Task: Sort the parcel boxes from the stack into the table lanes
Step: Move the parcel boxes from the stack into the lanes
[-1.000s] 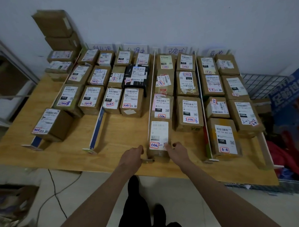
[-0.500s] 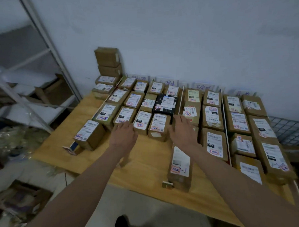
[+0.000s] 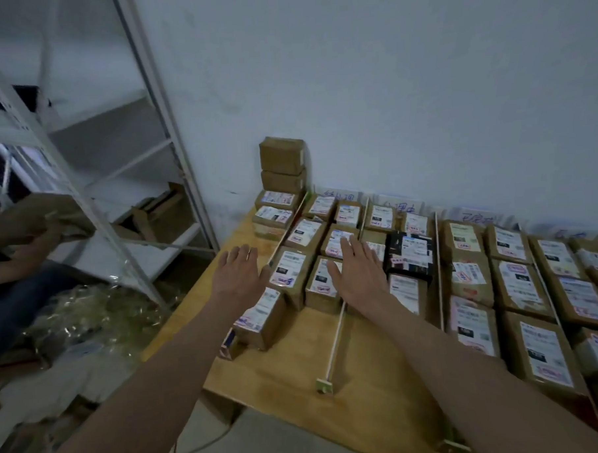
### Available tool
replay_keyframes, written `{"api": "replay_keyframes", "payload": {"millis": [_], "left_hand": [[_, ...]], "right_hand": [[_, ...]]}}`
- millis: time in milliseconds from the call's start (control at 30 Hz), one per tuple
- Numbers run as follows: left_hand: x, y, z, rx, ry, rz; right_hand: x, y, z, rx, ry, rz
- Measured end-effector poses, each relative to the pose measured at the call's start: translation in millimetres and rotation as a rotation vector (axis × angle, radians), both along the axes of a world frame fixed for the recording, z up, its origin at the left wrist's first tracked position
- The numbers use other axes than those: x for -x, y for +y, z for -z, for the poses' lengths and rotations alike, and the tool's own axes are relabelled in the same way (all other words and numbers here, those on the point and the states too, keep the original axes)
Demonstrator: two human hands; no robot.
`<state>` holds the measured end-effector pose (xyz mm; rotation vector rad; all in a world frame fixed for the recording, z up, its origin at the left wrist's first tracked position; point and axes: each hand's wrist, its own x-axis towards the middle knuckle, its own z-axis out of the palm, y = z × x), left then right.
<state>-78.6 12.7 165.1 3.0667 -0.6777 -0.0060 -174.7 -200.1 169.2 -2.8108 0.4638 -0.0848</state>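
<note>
A stack of brown parcel boxes [image 3: 282, 165] stands at the table's far left corner against the wall. Several labelled boxes fill the lanes of the wooden table [image 3: 290, 370], split by thin white divider rails [image 3: 336, 341]. My left hand [image 3: 239, 275] hovers open, fingers spread, above the leftmost lane, just left of a labelled box [image 3: 290, 273]. My right hand [image 3: 359, 273] is also open and flat, held over boxes in the second lane, near a black parcel [image 3: 410, 254]. Neither hand holds anything.
A metal shelving rack [image 3: 151, 164] stands left of the table with cardboard scraps on its lower shelf. Crumpled clear plastic [image 3: 89, 314] lies on the floor. Another person's hand with cardboard [image 3: 33, 224] shows at the far left edge. Handwritten lane signs lean on the wall.
My hands let go of the box at the front of the third lane and rose, reaching left and forward toward the stack corner. My view swung left.
</note>
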Motion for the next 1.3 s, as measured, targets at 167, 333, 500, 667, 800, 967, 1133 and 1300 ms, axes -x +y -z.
{"api": "replay_keyframes", "payload": {"millis": [167, 333, 500, 667, 800, 967, 1133, 1300], "left_hand": [[-61.7, 51.7, -10.6, 0.002, -0.015, 0.02], [-109.7, 77.8, -9.8, 0.019, -0.005, 0.048], [-159.3, 84.7, 1.6, 0.04, 0.012, 0.056], [-218.1, 71.3, 22.8, 0.04, 0.039, 0.076], [-277.5, 49.0, 46.3, 0.005, 0.099, 0.091], [-338.9, 14.5, 92.1, -0.033, 0.168, 0.136], [-386.2, -23.5, 137.5, -0.029, 0.232, 0.204], [-409.6, -60.3, 171.7, 0.013, 0.234, 0.28]], "right_hand": [[-52.3, 49.7, -3.0, -0.027, -0.02, 0.074], [-95.7, 78.1, -0.4, -0.045, -0.018, 0.109], [-142.9, 84.8, 11.4, -0.002, -0.01, 0.148], [-201.0, 75.7, 33.4, -0.027, 0.009, 0.195], [-256.1, 58.4, 57.2, -0.028, 0.02, 0.213], [-321.2, 32.1, 97.3, -0.084, 0.104, 0.23], [-382.4, 5.6, 138.1, -0.1, 0.219, 0.171], [-433.7, -13.8, 168.6, -0.061, 0.215, 0.106]]}}
